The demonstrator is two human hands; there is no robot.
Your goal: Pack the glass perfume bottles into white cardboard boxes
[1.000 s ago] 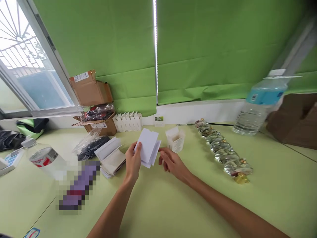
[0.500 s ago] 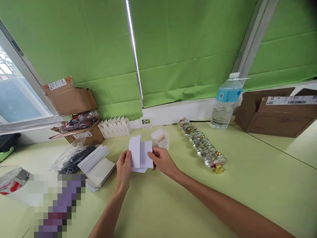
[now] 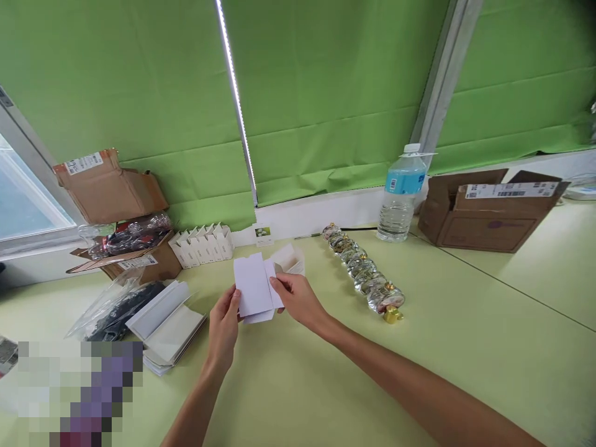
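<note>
Both my hands grip a flat white carton point(image 3: 252, 282) above the table, its panels and flaps partly spread. My left hand point(image 3: 224, 323) pinches its left edge between thumb and fingers. On the right side, my right hand point(image 3: 298, 301) holds a flap with the thumb in front and the fingers behind. Just behind the carton stands an open white box point(image 3: 292, 259), partly covered by it. Left of my left hand lies a stack of flat white cartons point(image 3: 174, 332), the top one partly unfolded.
Several small white boxes point(image 3: 200, 245) stand in a row at the back. A row of clear, gold-topped ornaments point(image 3: 363, 267) lies to the right. Farther back are a water bottle point(image 3: 395, 211) and a cardboard box point(image 3: 488, 217). More cardboard boxes point(image 3: 112, 192) are stacked at left, near a plastic bag point(image 3: 116, 310).
The carton's front panel has turned to face me more broadly and now overlaps the right panel. Both hands keep hold of it. The view has shifted to the right.
</note>
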